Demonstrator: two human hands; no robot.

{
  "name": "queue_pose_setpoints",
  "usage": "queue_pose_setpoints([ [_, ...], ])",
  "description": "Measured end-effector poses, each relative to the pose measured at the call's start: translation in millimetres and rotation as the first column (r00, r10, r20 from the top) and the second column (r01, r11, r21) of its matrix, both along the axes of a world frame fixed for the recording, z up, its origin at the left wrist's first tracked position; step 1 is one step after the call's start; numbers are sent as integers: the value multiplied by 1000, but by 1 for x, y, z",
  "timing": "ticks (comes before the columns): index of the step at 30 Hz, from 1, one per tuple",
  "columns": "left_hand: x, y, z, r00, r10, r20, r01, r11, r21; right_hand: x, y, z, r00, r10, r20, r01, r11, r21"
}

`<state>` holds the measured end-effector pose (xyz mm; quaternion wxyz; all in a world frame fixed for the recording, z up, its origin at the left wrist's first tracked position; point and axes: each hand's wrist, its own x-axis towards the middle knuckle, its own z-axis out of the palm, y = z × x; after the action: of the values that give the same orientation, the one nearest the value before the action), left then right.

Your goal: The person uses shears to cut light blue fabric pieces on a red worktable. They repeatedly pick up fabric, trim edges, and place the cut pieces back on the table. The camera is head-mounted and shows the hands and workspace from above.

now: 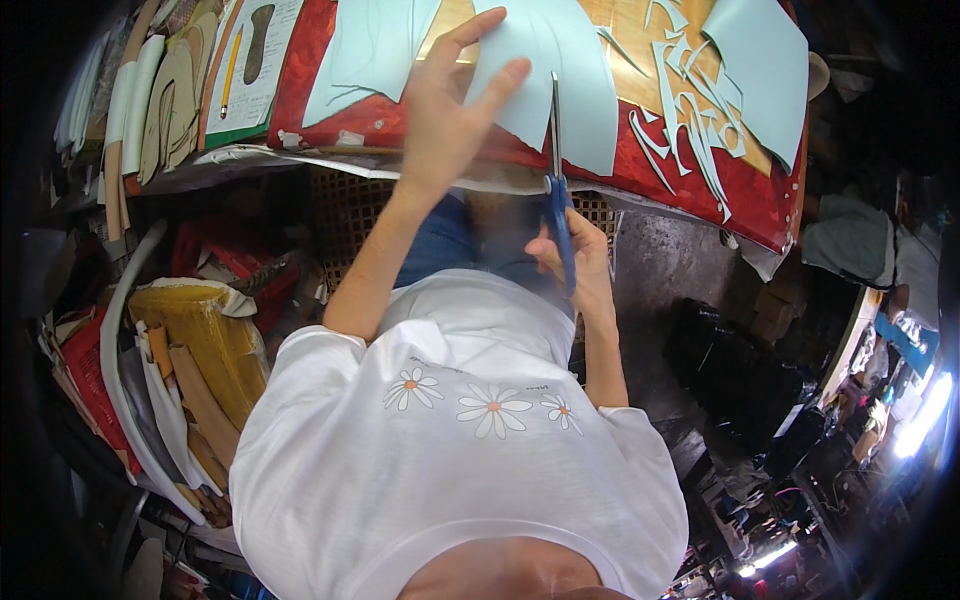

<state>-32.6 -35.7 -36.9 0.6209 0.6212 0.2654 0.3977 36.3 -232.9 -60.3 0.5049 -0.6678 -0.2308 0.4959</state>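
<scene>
Pale-blue sheet lies at upper centre on the red bench; left hand presses it, fingers spread, while right hand grips blue-handled scissors cutting its edge. White label upper left.

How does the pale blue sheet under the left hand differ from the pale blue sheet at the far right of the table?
The sheet under the left hand is pressed down by the left hand and meets the scissors held in the right hand. The right sheet lies untouched, beside thin offcut strips. Both are the same pale blue and lie on the red table cover.
</scene>
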Motion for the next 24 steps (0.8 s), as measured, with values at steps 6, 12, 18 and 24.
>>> queue_pose_setpoints([
  [6,-1,27,8,962,-268,-55,250,943,-221,10,-2,-7,998,18,-62,-14,998,69],
  [12,0,17,-2,961,-274,-45,274,962,7,16,9,-6,991,72,-109,-52,983,175],
  [18,-6,8,-7,959,-282,-44,285,954,98,21,13,-1,995,63,-76,-52,989,140],
  [24,-7,8,-5,961,-271,-45,275,955,110,24,8,-3,999,25,21,-27,997,72],
])
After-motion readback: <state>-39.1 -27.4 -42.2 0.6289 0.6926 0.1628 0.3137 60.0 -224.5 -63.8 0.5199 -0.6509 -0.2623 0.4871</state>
